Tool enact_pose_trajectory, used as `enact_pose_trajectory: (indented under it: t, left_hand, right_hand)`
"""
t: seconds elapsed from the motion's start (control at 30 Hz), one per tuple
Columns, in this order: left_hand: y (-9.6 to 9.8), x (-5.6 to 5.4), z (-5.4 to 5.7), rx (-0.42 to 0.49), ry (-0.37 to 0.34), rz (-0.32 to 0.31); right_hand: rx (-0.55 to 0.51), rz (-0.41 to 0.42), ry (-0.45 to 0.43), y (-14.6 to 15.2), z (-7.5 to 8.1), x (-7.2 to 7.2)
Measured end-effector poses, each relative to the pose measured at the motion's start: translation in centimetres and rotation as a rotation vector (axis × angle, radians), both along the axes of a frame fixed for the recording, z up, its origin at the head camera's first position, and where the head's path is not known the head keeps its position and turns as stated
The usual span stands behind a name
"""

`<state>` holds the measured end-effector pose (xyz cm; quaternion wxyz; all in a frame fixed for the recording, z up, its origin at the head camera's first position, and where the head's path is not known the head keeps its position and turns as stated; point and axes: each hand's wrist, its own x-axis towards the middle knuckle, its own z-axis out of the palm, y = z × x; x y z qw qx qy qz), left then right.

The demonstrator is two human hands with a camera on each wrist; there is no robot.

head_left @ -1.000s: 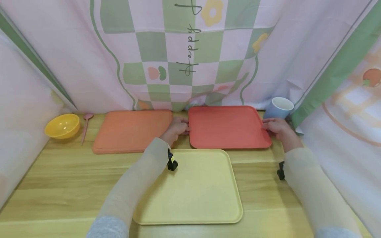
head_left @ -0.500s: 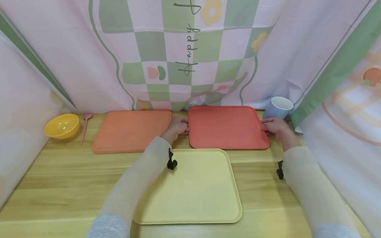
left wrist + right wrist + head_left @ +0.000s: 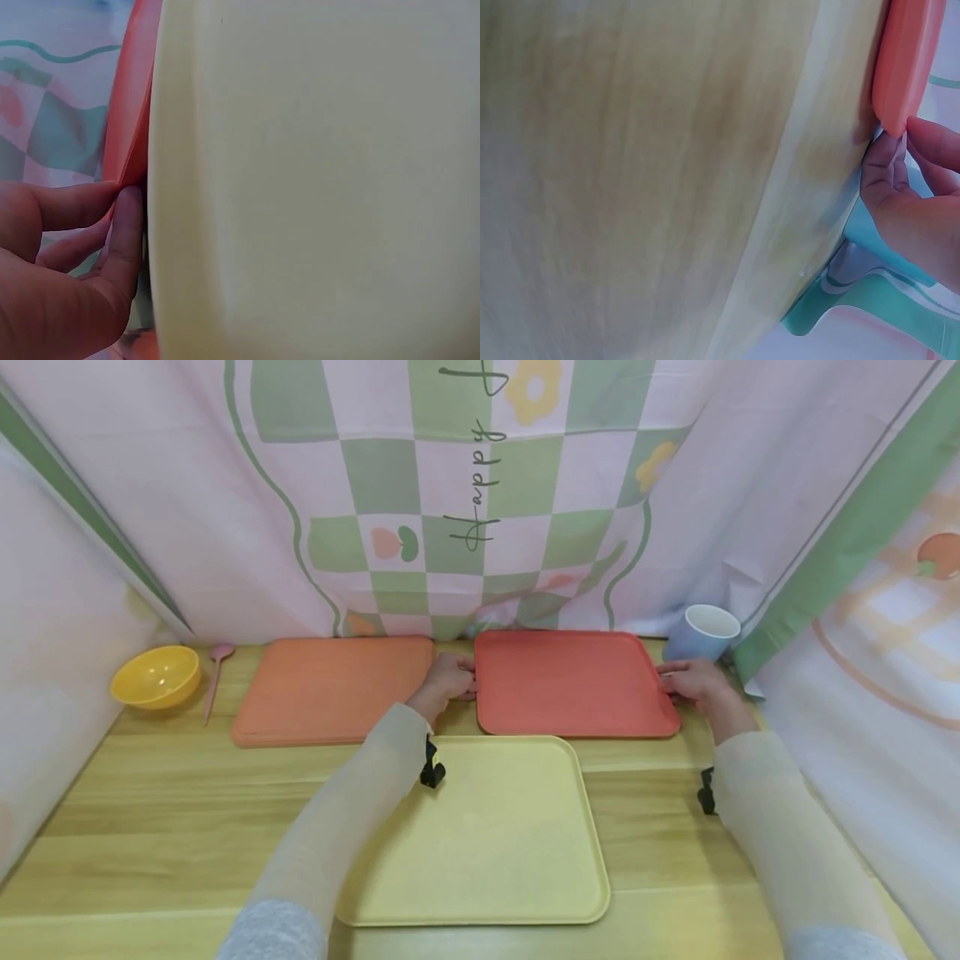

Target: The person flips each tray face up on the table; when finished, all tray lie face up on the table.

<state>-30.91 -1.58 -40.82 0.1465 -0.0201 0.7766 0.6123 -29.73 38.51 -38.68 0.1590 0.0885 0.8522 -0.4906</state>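
My left grip (image 3: 445,678) pinches the left short edge of the red tray (image 3: 573,683), thumb and fingers on either side of the rim, and my right grip (image 3: 697,680) pinches its right short edge the same way. The red tray is at the far side of the surface (image 3: 172,835), right of the middle, its inside facing up; I cannot tell whether all of it rests there. Just left of it is the orange tray (image 3: 330,689), with my left grip in front of its right end. A pale yellow tray (image 3: 487,835) lies nearer to me, my left sleeve (image 3: 352,806) passing over its left part. The blue cup (image 3: 686,635) stands upright at the far right, just beyond my right grip. At the far left are a yellow bowl (image 3: 157,678) and, just right of it, a pink spoon (image 3: 215,681). Behind everything hangs a checked cloth (image 3: 450,477).
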Motion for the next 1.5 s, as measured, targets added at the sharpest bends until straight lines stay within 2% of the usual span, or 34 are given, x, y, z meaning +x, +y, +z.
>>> enact_pose_trajectory:
  t: [0.17,0.43,0.57,0.73,0.97,1.27,1.5]
  left_hand:
    - [-0.2,-0.2,-0.3,0.020,0.008,-0.004]
    - [-0.1,-0.6,-0.4,0.013,-0.020,-0.013]
    - [-0.3,-0.8,-0.5,0.054,-0.027,-0.023]
    - [-0.5,-0.1,0.3,0.071,-0.048,-0.027]
    - [-1.1,0.7,0.8,0.075,-0.033,-0.045]
    - [-3.3,1.9,1.7,0.055,-0.033,-0.087]
    - [-5.0,2.4,2.4,0.072,-0.040,-0.089]
  right_hand:
    - [-0.002,0.003,0.020,0.0,0.0,0.1]
    - [-0.005,-0.017,0.019,0.1,0.2,0.2]
    - [-0.014,-0.039,0.042,-0.1,0.3,0.4]
    - [-0.045,-0.085,0.103,-0.3,0.5,0.6]
    - [0.063,-0.160,0.201,-0.8,0.5,1.1]
    - [-0.001,-0.098,0.241,-3.3,1.4,1.7]
    - [-0.014,-0.068,0.245,-6.1,1.7,1.6]
